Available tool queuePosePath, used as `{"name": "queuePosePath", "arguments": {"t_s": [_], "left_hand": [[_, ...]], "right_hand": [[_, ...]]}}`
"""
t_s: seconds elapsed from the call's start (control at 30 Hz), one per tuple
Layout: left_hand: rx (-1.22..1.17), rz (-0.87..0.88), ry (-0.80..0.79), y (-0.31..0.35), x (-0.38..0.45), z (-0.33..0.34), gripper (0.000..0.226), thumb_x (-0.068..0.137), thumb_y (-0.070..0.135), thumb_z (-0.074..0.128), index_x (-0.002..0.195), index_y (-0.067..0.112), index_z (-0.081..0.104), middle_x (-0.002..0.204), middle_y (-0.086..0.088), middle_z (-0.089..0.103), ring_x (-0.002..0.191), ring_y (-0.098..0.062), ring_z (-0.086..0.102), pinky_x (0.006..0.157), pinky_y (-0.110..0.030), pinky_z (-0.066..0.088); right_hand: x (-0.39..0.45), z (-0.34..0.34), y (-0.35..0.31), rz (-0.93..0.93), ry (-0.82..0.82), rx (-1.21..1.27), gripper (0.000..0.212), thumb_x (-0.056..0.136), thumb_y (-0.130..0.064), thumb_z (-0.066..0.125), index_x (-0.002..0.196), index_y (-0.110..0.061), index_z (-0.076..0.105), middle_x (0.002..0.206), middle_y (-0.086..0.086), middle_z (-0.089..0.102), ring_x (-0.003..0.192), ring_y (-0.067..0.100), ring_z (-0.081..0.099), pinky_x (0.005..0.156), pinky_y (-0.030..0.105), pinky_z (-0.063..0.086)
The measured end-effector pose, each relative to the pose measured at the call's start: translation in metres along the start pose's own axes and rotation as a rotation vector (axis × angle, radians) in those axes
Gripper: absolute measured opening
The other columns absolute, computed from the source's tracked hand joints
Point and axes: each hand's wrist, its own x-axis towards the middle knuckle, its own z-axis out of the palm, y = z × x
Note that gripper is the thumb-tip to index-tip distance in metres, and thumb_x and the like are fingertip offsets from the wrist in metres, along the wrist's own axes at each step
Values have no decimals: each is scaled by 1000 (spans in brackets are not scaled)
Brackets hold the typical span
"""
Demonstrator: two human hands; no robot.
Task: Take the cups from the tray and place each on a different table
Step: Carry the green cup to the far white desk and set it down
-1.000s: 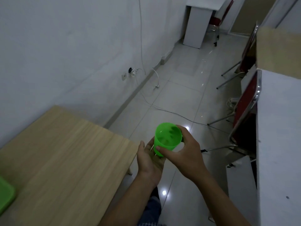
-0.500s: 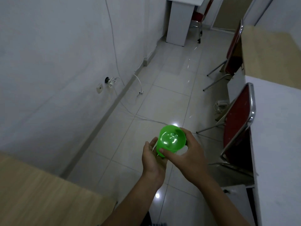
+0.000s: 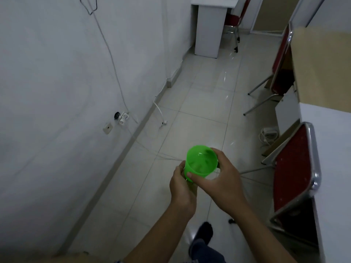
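Both hands held one upright green cup [image 3: 201, 161] over the floor: left hand [image 3: 182, 188] cupped its base, right hand [image 3: 221, 180] gripped the rim; chair [image 3: 293, 171] near right.

green cup [image 3: 201, 162] base hidden behind left hand [image 3: 183, 188]

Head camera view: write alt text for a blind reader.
Two bare hands, left hand and right hand, hold an upright translucent green plastic cup above a pale tiled floor. A red-backed metal chair stands tucked at a white table on the right.
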Motion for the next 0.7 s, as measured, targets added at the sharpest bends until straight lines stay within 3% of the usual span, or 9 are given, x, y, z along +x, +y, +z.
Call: {"name": "queuePosePath", "arguments": {"t_s": [0.13, 0.27, 0.33, 0.47, 0.7], "left_hand": [[9, 26, 5, 6, 45, 60, 38, 100, 18, 40, 123, -3, 62, 101, -17, 70, 86, -23, 69, 70, -31, 57], [-22, 49, -3, 6, 87, 119, 38, 100, 16, 40, 126, -4, 59, 110, -22, 66, 99, -30, 64, 88, -40, 53], [-15, 41, -10, 5, 99, 142, 37, 99, 16, 41, 124, -4, 60, 108, -22, 65, 98, -29, 63, 86, -39, 52], [7, 49, -40, 11, 134, 189, 34, 98, 16, 42, 117, -4, 64, 99, -19, 64, 90, -26, 63, 79, -35, 51], [9, 3, -61, 25, 221, 263, 40, 101, 19, 41, 127, -8, 57, 111, -22, 61, 103, -30, 58, 90, -39, 48]], "right_hand": [[70, -19, 15, -2, 6, 28, 71, 63, -57, 89, 125, -41, 57, 118, -26, 64, 110, -2, 62, 85, 8, 46], [138, -43, 31, -16, 5, 37, 72, 61, -59, 88, 124, -40, 58, 117, -24, 65, 111, -1, 63, 85, 9, 47], [162, -53, 38, -2, 7, 34, 73, 60, -61, 88, 124, -39, 59, 116, -25, 65, 110, -1, 62, 86, 10, 48], [217, -71, 51, 4, 22, 43, 73, 60, -60, 88, 124, -40, 59, 116, -25, 65, 111, -1, 62, 87, 17, 52], [319, -84, 75, 9, 49, 24, 75, 63, -55, 89, 128, -34, 59, 119, -20, 67, 112, 5, 64, 92, 31, 55]]}}
